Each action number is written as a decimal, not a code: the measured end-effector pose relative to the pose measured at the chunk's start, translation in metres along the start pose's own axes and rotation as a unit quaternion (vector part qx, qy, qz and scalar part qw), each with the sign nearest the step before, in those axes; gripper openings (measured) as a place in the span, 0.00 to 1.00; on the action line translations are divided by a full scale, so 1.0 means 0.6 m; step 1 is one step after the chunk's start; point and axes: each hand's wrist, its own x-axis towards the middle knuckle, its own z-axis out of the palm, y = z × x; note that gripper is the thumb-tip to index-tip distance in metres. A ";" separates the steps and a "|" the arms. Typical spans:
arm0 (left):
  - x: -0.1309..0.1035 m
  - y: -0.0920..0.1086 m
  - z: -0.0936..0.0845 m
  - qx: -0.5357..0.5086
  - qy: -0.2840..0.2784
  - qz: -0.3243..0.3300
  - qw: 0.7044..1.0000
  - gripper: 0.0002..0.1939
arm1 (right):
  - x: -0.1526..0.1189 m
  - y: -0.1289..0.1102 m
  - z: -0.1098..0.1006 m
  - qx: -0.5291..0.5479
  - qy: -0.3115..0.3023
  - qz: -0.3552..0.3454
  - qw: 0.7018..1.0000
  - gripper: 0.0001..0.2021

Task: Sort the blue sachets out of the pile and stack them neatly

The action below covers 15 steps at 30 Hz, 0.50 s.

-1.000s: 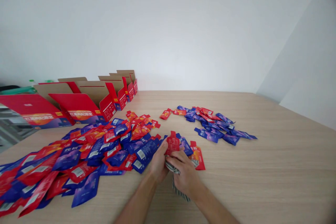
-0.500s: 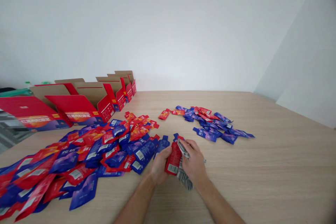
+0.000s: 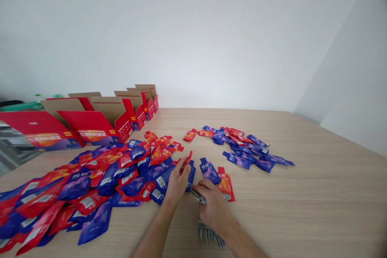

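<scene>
My left hand is closed at the right edge of the big pile of pouches, gripping a red spouted pouch that is turned edge-on and mostly hidden by the fingers. A blue pouch lies just beside those fingers. My right hand clutches a crumpled striped cloth, which hangs out below the palm onto the table. Beyond the right knuckles, a blue pouch and a red-orange pouch lie flat, the latter partly covered by the hand.
A large heap of red and blue pouches spreads over the left of the table. Farther back on the right lies a smaller pouch group. Open red cartons stand in a row at the back left, before a white wall.
My left hand has turned and shifted up towards the pile, its pouch now edge-on. My right hand with the cloth has moved down and left, away from the pouch, uncovering two pouches on the table.
</scene>
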 end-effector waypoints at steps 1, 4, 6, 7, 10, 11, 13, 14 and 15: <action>0.006 -0.003 -0.006 0.049 0.026 0.036 0.998 0.20 | 0.001 0.008 0.000 -0.007 0.010 0.009 1.000 0.28; 0.017 -0.016 -0.020 0.155 0.073 0.121 0.978 0.21 | 0.004 0.039 0.001 -0.037 0.058 0.026 0.997 0.26; 0.016 -0.023 -0.020 0.211 0.095 0.155 0.960 0.20 | 0.007 0.063 0.002 -0.063 0.106 0.039 0.992 0.23; 0.014 -0.026 -0.016 0.230 0.102 0.167 0.953 0.19 | 0.008 0.075 0.002 -0.077 0.127 0.048 0.988 0.22; 0.003 -0.031 0.010 0.217 0.061 0.177 0.958 0.16 | 0.009 0.109 0.002 -0.114 0.164 0.081 0.976 0.19; -0.001 -0.034 0.022 0.185 0.031 0.162 0.969 0.15 | 0.008 0.119 0.002 -0.121 0.168 0.092 0.974 0.18; -0.007 -0.043 0.046 0.094 -0.022 0.095 0.991 0.11 | 0.008 0.133 0.001 -0.116 0.164 0.110 0.973 0.16; -0.009 -0.049 0.057 0.036 -0.030 0.050 0.998 0.10 | 0.008 0.137 0.000 -0.107 0.154 0.117 0.975 0.15; -0.010 -0.056 0.066 -0.013 -0.039 0.008 0.999 0.09 | 0.008 0.141 -0.002 -0.095 0.141 0.121 0.978 0.14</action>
